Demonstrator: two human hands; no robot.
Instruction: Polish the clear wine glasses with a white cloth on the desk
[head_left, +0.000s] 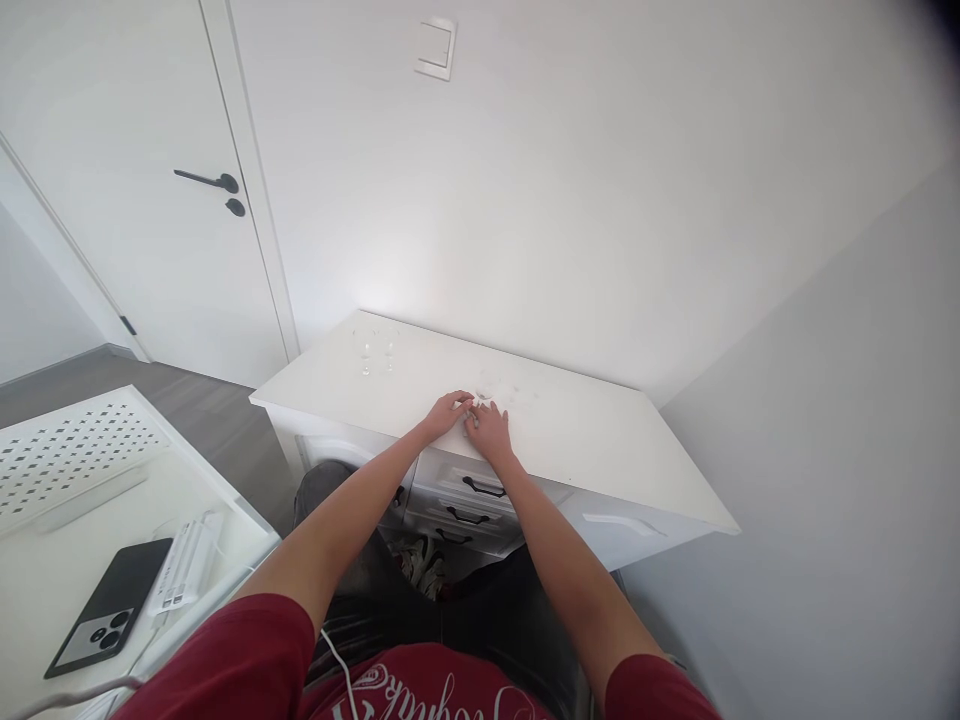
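My left hand (pixel 448 412) and my right hand (pixel 489 430) are close together over the front half of the white cabinet top (pixel 600 430). The left fingers are bent and pressed together, with their tips meeting the right hand's fingers. My right fingers curl downward near the surface. Whatever lies between the fingertips is too small and too hidden to make out. Just beyond them is a faint, clear glass-like object (pixel 486 384), its outline hard to see. Two clear stemmed glasses, one left (pixel 366 352) and one right (pixel 389 350), stand upright toward the back left.
Below the top are drawers with black handles (pixel 484 487). A white side table (pixel 225 505) at left carries a black phone (pixel 112 605) and a white power strip (pixel 184 560). A cable (pixel 341 660) crosses my lap. Walls stand behind and right; a door (pixel 142 220) is left.
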